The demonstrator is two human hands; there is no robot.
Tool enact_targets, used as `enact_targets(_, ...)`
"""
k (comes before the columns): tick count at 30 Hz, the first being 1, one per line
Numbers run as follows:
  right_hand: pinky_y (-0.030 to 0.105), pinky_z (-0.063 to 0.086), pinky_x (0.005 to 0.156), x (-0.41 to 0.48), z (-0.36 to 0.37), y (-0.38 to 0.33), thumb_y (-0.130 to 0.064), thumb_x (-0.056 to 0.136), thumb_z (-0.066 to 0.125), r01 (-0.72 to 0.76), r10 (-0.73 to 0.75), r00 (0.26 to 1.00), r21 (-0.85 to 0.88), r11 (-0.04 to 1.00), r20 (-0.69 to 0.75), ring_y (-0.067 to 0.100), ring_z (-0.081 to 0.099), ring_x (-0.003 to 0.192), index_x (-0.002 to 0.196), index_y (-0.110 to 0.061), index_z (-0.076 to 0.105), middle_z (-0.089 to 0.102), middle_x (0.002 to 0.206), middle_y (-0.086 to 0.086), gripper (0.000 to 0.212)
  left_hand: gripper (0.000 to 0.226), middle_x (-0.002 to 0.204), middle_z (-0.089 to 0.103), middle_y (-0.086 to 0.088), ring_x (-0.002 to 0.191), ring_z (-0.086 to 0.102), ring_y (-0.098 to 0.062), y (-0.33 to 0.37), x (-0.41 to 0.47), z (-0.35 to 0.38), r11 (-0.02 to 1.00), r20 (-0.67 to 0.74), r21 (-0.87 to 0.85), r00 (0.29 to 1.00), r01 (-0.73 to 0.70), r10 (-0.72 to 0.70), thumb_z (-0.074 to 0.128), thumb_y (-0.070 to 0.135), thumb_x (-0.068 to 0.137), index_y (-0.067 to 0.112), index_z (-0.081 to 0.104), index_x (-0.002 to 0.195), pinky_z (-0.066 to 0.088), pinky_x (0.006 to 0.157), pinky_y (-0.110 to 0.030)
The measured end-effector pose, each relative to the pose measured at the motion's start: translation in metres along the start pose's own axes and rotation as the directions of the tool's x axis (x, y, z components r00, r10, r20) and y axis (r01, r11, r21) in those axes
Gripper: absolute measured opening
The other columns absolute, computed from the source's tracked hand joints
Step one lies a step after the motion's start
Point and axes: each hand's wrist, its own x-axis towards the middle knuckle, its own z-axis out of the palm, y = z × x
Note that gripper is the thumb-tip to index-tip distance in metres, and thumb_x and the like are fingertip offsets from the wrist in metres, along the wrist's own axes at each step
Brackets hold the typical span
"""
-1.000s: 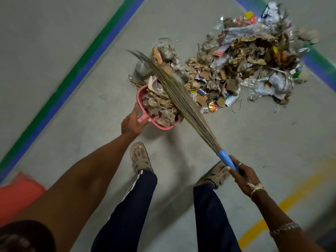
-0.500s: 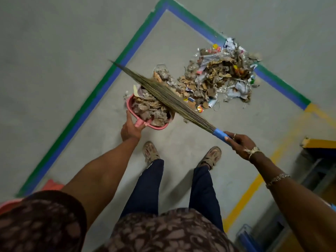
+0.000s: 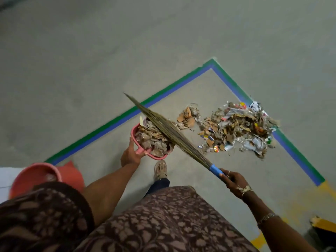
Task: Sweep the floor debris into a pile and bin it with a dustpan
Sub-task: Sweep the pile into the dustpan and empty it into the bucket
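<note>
My left hand (image 3: 131,155) grips the handle of a pink dustpan (image 3: 135,135) heaped with cardboard scraps and wrappers, held up off the floor. In my right hand (image 3: 234,180) I hold the blue-wrapped handle of a grass broom (image 3: 169,131). Its bristles lie across the top of the loaded dustpan and point up-left. A pile of debris (image 3: 238,127) of cardboard, plastic and paper lies on the grey floor to the right. A smaller clump (image 3: 188,116) sits just left of that pile.
A pink bin (image 3: 35,176) stands at lower left beside my body, with a red sheet (image 3: 72,172) next to it. Green and blue floor tape (image 3: 127,113) frames the area. Yellow tape and a yellow-edged object (image 3: 323,225) are at lower right. One sandalled foot (image 3: 160,169) shows below the dustpan.
I have stood up and the view has pulled back. The loaded dustpan has lifted off the floor and moved left, away from the pile, with the broom resting on it. The pink bin has come into view.
</note>
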Motion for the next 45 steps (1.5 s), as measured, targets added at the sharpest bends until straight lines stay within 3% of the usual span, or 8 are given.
enact_targets(5, 0.02, 0.042, 0.058, 0.005, -0.012, -0.021, -0.049, 0.096, 0.054, 0.148, -0.137, 0.985, -0.113, 0.983, 0.1, -0.002, 0.056, 0.058, 0.128, -0.036, 0.065, 0.058, 0.056, -0.019, 0.035, 0.112, 0.137, 0.06, -0.023, 0.12, 0.06, -0.043, -0.045, -0.057, -0.005, 0.979, -0.094, -0.159, 0.985, 0.126, -0.142, 0.081, 0.057, 0.077, 0.032, 0.013, 0.163, 0.048, 0.092, -0.043)
enact_targets(11, 0.034, 0.05, 0.055, 0.015, -0.031, -0.044, -0.061, 0.092, 0.052, 0.346, -0.3, 0.927, -0.209, 0.915, 0.225, 0.004, 0.056, 0.052, 0.108, -0.063, 0.06, 0.055, 0.054, -0.015, 0.018, 0.116, 0.138, 0.059, -0.022, 0.119, 0.059, -0.042, -0.084, -0.115, -0.011, 0.924, -0.177, -0.319, 0.945, 0.211, -0.276, 0.081, 0.064, 0.073, 0.033, 0.014, 0.162, 0.048, 0.092, -0.042)
enact_targets(14, 0.027, 0.045, 0.046, 0.018, -0.031, -0.064, -0.076, 0.084, 0.047, 0.436, -0.37, 0.881, -0.199, 0.878, 0.296, 0.005, 0.055, 0.047, 0.12, -0.051, 0.063, 0.055, 0.051, -0.011, 0.046, 0.119, 0.139, 0.059, -0.02, 0.121, 0.059, -0.043, -0.11, -0.143, -0.016, 0.887, -0.209, -0.388, 0.913, 0.25, -0.349, 0.083, 0.066, 0.069, 0.034, 0.016, 0.162, 0.05, 0.093, -0.043)
enact_targets(17, 0.022, 0.045, 0.045, 0.019, -0.02, -0.097, -0.055, 0.093, 0.053, 0.493, -0.401, 0.85, -0.251, 0.833, 0.341, 0.006, 0.058, 0.045, 0.123, -0.038, 0.065, 0.062, 0.053, -0.009, 0.036, 0.119, 0.14, 0.059, -0.018, 0.122, 0.058, -0.042, -0.135, -0.168, -0.024, 0.854, -0.229, -0.437, 0.884, 0.282, -0.409, 0.083, 0.067, 0.067, 0.034, 0.017, 0.161, 0.05, 0.093, -0.043)
enact_targets(19, 0.025, 0.047, 0.048, 0.021, -0.009, -0.118, -0.057, 0.093, 0.051, 0.51, -0.399, 0.839, -0.278, 0.814, 0.369, 0.008, 0.061, 0.049, 0.123, -0.043, 0.065, 0.067, 0.06, 0.001, 0.035, 0.116, 0.146, 0.055, -0.014, 0.127, 0.055, -0.04, -0.155, -0.179, -0.028, 0.837, -0.255, -0.472, 0.865, 0.279, -0.432, 0.085, 0.061, 0.069, 0.031, 0.021, 0.161, 0.049, 0.096, -0.044)
enact_targets(29, 0.028, 0.042, 0.045, -0.014, 0.109, -0.201, -0.052, 0.096, 0.053, 0.54, -0.358, 0.786, -0.277, 0.795, 0.504, 0.017, 0.049, 0.046, 0.13, -0.039, 0.061, 0.053, 0.055, 0.001, 0.036, 0.113, 0.135, 0.063, -0.017, 0.12, 0.06, -0.04, -0.282, -0.232, -0.044, 0.697, -0.286, -0.647, 0.75, 0.308, -0.597, 0.086, 0.052, 0.073, 0.029, 0.019, 0.161, 0.053, 0.091, -0.046)
enact_targets(41, 0.027, 0.04, 0.045, -0.09, 0.294, -0.311, -0.048, 0.096, 0.055, 0.589, -0.378, 0.75, -0.289, 0.754, 0.542, 0.016, 0.047, 0.047, 0.111, -0.054, 0.057, 0.051, 0.055, 0.002, 0.016, 0.11, 0.13, 0.065, -0.017, 0.117, 0.062, -0.041, -0.48, -0.25, -0.105, 0.574, -0.242, -0.753, 0.675, 0.322, -0.697, 0.087, 0.049, 0.071, 0.033, 0.024, 0.16, 0.052, 0.092, -0.045)
enact_targets(45, 0.026, 0.042, 0.043, -0.111, 0.342, -0.334, -0.045, 0.098, 0.054, 0.632, -0.415, 0.725, -0.291, 0.719, 0.549, 0.014, 0.049, 0.045, 0.123, -0.049, 0.055, 0.052, 0.053, -0.001, 0.026, 0.102, 0.134, 0.065, -0.013, 0.118, 0.062, -0.039, -0.525, -0.249, -0.126, 0.524, -0.231, -0.802, 0.662, 0.285, -0.713, 0.087, 0.044, 0.071, 0.032, 0.033, 0.156, 0.052, 0.096, -0.046)
